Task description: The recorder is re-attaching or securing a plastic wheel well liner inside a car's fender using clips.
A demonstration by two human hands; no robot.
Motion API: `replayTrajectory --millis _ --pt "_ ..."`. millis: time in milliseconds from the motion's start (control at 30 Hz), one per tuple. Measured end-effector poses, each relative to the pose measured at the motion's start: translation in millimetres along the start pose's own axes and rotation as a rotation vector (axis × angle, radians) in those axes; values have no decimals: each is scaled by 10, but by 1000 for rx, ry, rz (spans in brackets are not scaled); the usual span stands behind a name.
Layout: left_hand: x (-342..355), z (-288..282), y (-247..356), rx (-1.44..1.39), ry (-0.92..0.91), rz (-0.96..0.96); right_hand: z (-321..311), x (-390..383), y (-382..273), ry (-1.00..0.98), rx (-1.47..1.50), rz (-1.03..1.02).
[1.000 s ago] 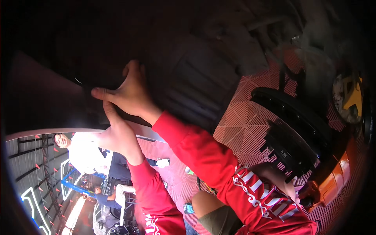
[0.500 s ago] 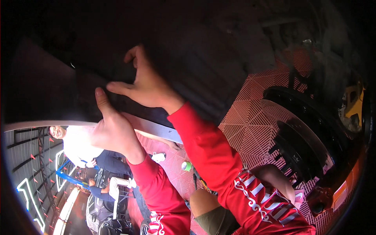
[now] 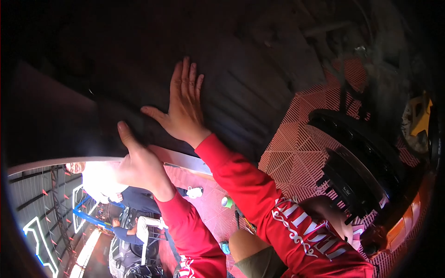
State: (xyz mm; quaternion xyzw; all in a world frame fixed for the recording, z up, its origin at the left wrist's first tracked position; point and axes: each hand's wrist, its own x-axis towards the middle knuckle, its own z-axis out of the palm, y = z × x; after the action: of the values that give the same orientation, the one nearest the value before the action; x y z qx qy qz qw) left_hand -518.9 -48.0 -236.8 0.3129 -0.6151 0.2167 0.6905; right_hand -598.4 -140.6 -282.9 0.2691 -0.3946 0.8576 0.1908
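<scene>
My right hand (image 3: 184, 110) wide over the dark panel (image 3: 236, 99), my left hand (image 3: 144, 169) at its seven o'clock, grip unclear.

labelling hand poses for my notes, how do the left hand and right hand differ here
Pose: the right hand has its fingers extended, while on the left hand only the thumb shows clearly.
Place: the right hand is higher in view, against the dark surface; the left hand is lower, by the pale edge.
Light: the left hand looks brighter than the right hand.
Both are bare, in red sleeves.
</scene>
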Motion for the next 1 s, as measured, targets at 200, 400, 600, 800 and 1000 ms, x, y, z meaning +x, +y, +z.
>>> replayTrajectory --millis 200,400,600,800,1000 --pt "-33 -238 -74 -161 41 53 16 -71 -304 -1 -5 -23" --pt "-13 -330 165 -383 110 165 -54 -24 -465 51 -17 -55" --pt "109 -358 237 -361 47 133 -81 125 -543 27 7 -37" --pt "-77 -683 141 -118 341 817 -23 160 -628 10 30 -34" --pt "271 74 463 274 -558 1128 -38 127 -237 -110 112 -76"
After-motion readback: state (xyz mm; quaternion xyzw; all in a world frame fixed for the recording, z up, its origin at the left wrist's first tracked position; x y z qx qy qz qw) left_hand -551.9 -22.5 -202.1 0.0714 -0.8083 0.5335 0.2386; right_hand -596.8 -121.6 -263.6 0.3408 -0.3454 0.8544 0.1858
